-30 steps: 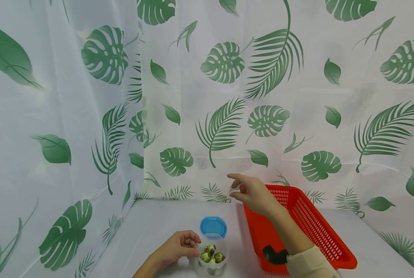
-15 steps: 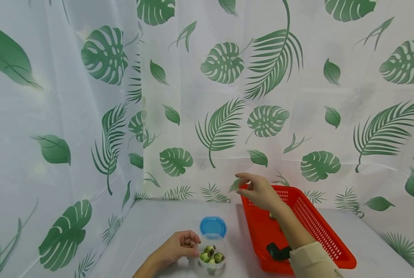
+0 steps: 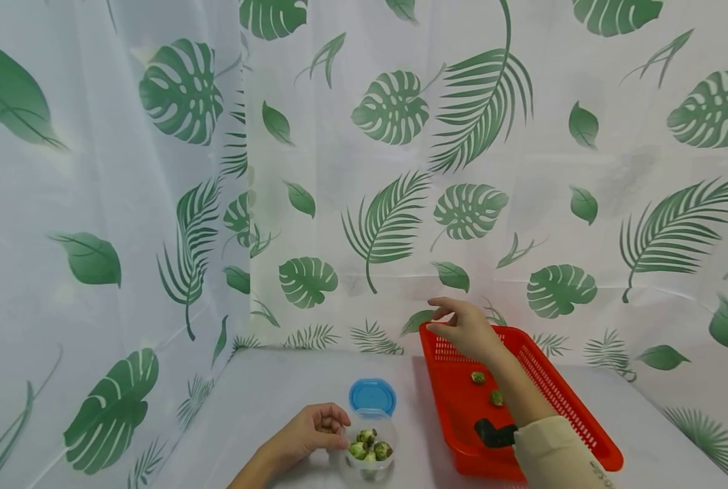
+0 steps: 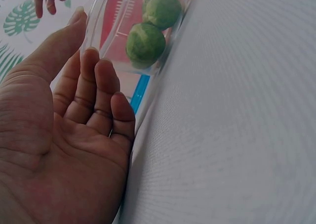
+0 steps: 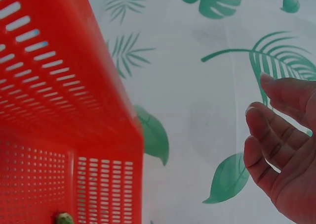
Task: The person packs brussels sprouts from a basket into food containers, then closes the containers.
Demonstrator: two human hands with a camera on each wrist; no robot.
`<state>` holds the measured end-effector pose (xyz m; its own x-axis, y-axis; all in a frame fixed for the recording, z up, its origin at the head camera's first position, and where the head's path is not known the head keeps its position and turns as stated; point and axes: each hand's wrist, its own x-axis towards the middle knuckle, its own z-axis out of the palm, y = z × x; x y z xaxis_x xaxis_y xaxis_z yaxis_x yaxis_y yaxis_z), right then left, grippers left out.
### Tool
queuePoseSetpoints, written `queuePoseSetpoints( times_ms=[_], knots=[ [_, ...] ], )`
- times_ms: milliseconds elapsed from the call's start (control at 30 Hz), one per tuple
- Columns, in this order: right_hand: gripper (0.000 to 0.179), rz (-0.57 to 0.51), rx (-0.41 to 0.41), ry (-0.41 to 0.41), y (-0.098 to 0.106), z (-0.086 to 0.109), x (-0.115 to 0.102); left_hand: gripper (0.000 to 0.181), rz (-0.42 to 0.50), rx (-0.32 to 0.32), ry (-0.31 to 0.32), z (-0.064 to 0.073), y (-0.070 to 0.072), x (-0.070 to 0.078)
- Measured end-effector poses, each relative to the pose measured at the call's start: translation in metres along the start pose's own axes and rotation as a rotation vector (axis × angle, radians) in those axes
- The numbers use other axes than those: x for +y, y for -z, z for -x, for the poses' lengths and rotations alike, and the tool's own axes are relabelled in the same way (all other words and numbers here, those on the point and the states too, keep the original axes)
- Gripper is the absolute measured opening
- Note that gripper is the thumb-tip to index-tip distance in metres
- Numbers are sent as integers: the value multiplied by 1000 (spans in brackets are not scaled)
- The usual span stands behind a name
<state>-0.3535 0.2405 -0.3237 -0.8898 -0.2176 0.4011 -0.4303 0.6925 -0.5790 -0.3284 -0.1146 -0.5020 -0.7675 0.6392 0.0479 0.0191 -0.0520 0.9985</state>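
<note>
At the left side of a clear container [image 3: 387,426], we see the left hand [image 3: 315,431], relaxed, its loosely bent fingers and thumb lightly touching the rim. The right hand [image 3: 466,329] is raised around the far left corner of a red basket [image 3: 456,407]; its fingers are spread and slightly bent, thumb apart from them, and it holds nothing. Through the right wrist camera we see that hand apart from the basket's wall.

In the container we make out a small pile of green sprouts [image 3: 367,436], about four of them, some browned in patches. Just beyond it lies a blue lid [image 3: 372,396], flat on the tabletop [image 3: 266,407]. To the container's right, on the same tabletop, the perforated basket carries two loose sprouts [image 3: 477,377], one a little nearer to us than the other. A pale sleeve [image 3: 556,448] crosses the basket's near side, and next to its cuff we notice a dark curved piece [image 3: 494,433] that we cannot identify. Behind everything, we face white sheeting [image 3: 352,156] printed with green leaves.
</note>
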Motion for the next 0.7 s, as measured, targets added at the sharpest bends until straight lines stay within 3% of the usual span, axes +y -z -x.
queuePoseSetpoints(
  times_ms=[700],
  knots=[
    [50,-16,12,-73,11,-5,35,33,12,-10,-3,-3,3,-6]
  ],
)
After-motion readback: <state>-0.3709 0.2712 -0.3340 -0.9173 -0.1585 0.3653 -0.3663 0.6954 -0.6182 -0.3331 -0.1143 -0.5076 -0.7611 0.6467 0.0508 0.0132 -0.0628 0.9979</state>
